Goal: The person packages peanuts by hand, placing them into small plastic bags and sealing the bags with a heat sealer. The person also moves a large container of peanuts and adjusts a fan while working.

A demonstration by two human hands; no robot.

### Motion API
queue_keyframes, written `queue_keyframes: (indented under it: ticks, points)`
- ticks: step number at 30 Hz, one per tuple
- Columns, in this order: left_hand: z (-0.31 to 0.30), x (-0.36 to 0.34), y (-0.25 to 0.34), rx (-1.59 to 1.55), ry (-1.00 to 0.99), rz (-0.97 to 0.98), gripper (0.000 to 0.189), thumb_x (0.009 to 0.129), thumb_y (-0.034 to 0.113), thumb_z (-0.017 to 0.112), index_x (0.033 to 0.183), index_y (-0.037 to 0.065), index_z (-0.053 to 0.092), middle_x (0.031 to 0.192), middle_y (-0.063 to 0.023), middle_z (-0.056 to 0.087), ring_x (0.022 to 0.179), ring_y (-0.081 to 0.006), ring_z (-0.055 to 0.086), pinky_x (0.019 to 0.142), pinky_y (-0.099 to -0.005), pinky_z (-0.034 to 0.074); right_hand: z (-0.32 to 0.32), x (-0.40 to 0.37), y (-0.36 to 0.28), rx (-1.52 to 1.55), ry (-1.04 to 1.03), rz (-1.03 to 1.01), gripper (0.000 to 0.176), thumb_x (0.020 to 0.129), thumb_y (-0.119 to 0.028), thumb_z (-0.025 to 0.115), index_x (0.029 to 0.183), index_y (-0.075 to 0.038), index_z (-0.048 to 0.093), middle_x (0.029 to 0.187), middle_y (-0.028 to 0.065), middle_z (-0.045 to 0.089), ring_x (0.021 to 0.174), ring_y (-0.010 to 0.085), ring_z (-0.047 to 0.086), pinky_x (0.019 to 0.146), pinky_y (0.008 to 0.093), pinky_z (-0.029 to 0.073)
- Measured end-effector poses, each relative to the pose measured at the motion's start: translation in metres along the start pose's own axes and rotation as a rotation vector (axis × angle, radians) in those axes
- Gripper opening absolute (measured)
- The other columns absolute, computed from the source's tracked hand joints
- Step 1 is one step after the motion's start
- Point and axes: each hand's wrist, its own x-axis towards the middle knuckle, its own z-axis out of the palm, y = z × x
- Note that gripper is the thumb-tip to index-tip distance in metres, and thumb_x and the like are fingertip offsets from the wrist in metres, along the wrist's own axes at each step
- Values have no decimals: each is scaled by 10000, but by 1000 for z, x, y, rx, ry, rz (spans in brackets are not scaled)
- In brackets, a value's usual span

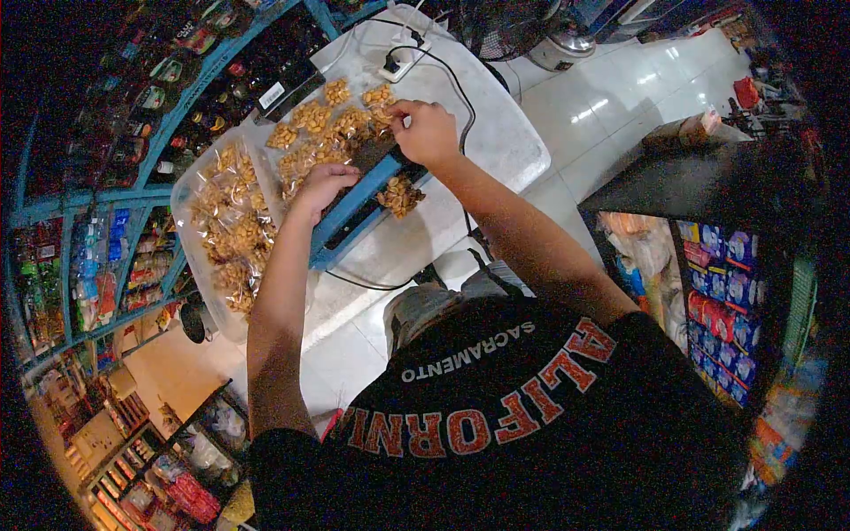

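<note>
A long blue bar-shaped device, which looks like a bag sealer [350, 232], lies slantwise on the white table [509, 133]. My left hand [326, 188] is at its far edge, with its fingers curled together on the edge of a clear plastic bag of nuts [350, 128]. My right hand [427, 131] pinches at the other end of that bag edge, its fingertips partly hidden. Another small bag of nuts [400, 196] rests on the near side of the device. Several more filled bags [310, 115] lie just beyond my hands.
A clear plastic tub [188, 226] full of bagged nuts stands at the left. A power strip [407, 60] with black cables [467, 97] sits at the table's far end. Blue shelves [133, 196] of bottles line the left; a dark counter [682, 168] stands at the right.
</note>
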Motion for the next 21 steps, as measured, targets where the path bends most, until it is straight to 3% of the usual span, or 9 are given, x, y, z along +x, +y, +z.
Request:
queue_keyframes:
  ticks: [8, 11, 13, 14, 16, 20, 21]
  points:
    - [1, -2, -1, -40, -43, 43, 176, 729, 162, 605, 853, 39, 624, 786, -15, 610, 707, -106, 543, 661, -225, 413, -10, 2, -12, -205, -160, 197, 193, 729, -263, 507, 883, -226, 617, 869, 49, 600, 892, 296, 521, 743, 518, 394]
    - [3, 3, -4, -28, 17, 86, 170, 729, 167, 623, 846, 43, 623, 779, -20, 613, 700, -91, 537, 634, -207, 407, 1, 4, -2, -265, -203, 183, 186, 728, -260, 509, 870, -216, 620, 842, 64, 611, 844, 290, 551, 737, 475, 421]
    - [8, 2, 9, 217, 43, 222, 288, 783, 316, 558, 879, 53, 624, 841, -88, 626, 785, -161, 573, 741, -277, 402, 2, 4, 0, -178, -179, 159, 191, 725, -264, 509, 870, -211, 622, 834, 70, 616, 820, 291, 567, 731, 445, 438]
    - [14, 0, 14, 215, 46, 220, 288, 783, 316, 558, 879, 53, 624, 841, -88, 626, 785, -161, 573, 741, -277, 402, 3, 4, 2, -91, -152, 139, 195, 722, -268, 509, 869, -206, 623, 825, 75, 621, 796, 292, 582, 725, 416, 455]
    - [40, -25, 62, 826, 457, 83, 501, 807, 485, 428, 1004, 50, 580, 994, -166, 586, 955, -284, 546, 830, -360, 404, 2, 5, 1, -98, -165, 158, 201, 719, -271, 509, 869, -204, 624, 819, 85, 623, 781, 293, 589, 717, 392, 465]
    - [69, 0, 62, 779, 480, 71, 583, 808, 532, 317, 1029, 53, 565, 1042, -205, 547, 1009, -351, 500, 857, -419, 383, 6, 7, 3, -131, -184, 192, 217, 714, -276, 503, 877, -200, 626, 821, 111, 620, 791, 299, 593, 724, 378, 473]
    - [75, 7, 60, 766, 475, 20, 540, 822, 500, 298, 994, 82, 592, 1028, -194, 558, 1010, -348, 502, 909, -456, 302, 1, 7, 0, -131, -182, 190, 217, 714, -276, 503, 877, -200, 626, 821, 111, 620, 791, 299, 593, 724, 378, 473]
